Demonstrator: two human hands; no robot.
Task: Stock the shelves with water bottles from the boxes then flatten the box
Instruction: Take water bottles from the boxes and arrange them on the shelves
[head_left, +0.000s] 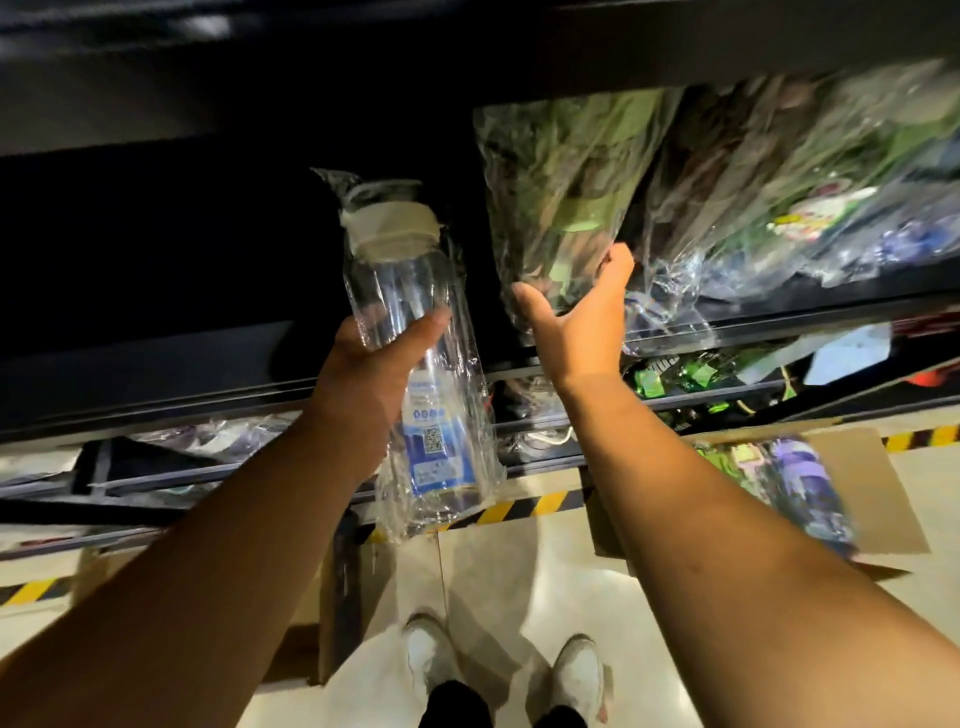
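Both bare forearms reach up and away from the near corners, drawing closer toward the middle. The left hand (374, 364) grips a clear wrapped water bottle (410, 291) round its middle, thumb laid across the near face. The right hand (576, 317), just to its right, shows its back, thumb spread wide to the left, fingers curled against a green wrapped bottle (561, 197).

A head-worn wide-angle camera looks forward and down, close to the shelves (156, 364).
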